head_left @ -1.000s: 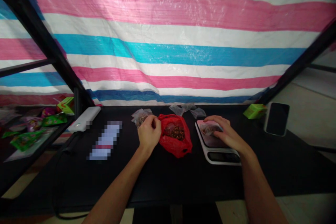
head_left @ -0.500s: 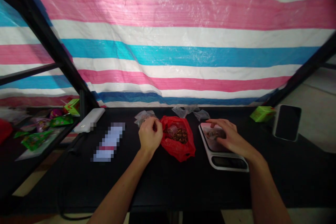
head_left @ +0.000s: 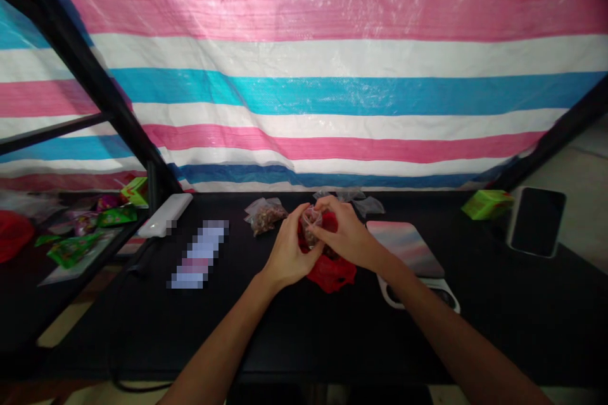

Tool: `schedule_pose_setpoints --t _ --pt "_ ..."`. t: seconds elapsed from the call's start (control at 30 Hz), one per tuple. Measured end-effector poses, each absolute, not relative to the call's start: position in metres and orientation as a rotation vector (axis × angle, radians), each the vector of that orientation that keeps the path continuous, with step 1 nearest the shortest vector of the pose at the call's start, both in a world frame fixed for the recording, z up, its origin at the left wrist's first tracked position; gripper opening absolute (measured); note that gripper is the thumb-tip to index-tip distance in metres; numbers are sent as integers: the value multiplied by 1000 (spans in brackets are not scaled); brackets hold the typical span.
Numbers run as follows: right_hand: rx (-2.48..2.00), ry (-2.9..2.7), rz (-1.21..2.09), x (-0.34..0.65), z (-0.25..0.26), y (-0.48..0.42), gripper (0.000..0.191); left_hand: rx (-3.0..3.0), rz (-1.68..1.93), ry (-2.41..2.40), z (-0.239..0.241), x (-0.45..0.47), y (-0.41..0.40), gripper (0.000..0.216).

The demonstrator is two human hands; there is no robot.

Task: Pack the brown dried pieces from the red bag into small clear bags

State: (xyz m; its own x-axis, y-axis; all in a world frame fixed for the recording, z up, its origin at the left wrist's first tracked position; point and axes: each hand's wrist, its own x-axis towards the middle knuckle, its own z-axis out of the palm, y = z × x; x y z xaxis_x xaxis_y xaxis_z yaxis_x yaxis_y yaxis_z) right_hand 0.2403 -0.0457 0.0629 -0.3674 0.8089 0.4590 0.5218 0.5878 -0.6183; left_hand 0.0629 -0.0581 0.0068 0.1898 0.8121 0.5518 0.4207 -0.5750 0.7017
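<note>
Both my hands meet above the red plastic bag (head_left: 332,271) in the middle of the black table (head_left: 294,329). My left hand (head_left: 289,248) and my right hand (head_left: 346,235) pinch a small clear packet (head_left: 311,221) with brown bits in it, held between their fingertips. The red bag lies under them, mostly hidden. To the right the kitchen scale (head_left: 412,254) has a bare platform. A filled clear packet (head_left: 264,214) lies just left of my left hand.
Empty clear packets (head_left: 361,201) lie behind the red bag. A white power bank (head_left: 168,214) and a blurred card (head_left: 199,253) sit to the left, a green box (head_left: 487,204) and a phone (head_left: 536,221) to the right. Green snack packs (head_left: 71,247) fill a side shelf.
My right hand left the scale with the small packet and moved left over the red bag. My left hand rose to meet it. The scale platform is now bare.
</note>
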Motion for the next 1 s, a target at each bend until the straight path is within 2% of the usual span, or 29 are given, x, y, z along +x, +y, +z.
schedule_pose_setpoints --t 0.13,0.33,0.57,0.7,0.9,1.0 --pt "-985 -2101 570 239 51 -36 45 1907 1420 1235 2 58 -50 62" --pt "-1067 -2454 344 249 28 -25 30 1833 1511 1501 8 55 -46 62" --pt "-1089 -2418 249 275 41 -21 37 1751 1498 1522 0 64 -48 51" --pt "-1062 -2524 262 285 47 -30 38 1614 1562 1611 -7 72 -48 49" --pt "-1117 -2520 335 260 36 -41 25 1621 1614 1556 -12 77 -45 44" --pt "-1158 -2430 435 253 32 -41 24 1640 1625 1519 -12 75 -43 43"
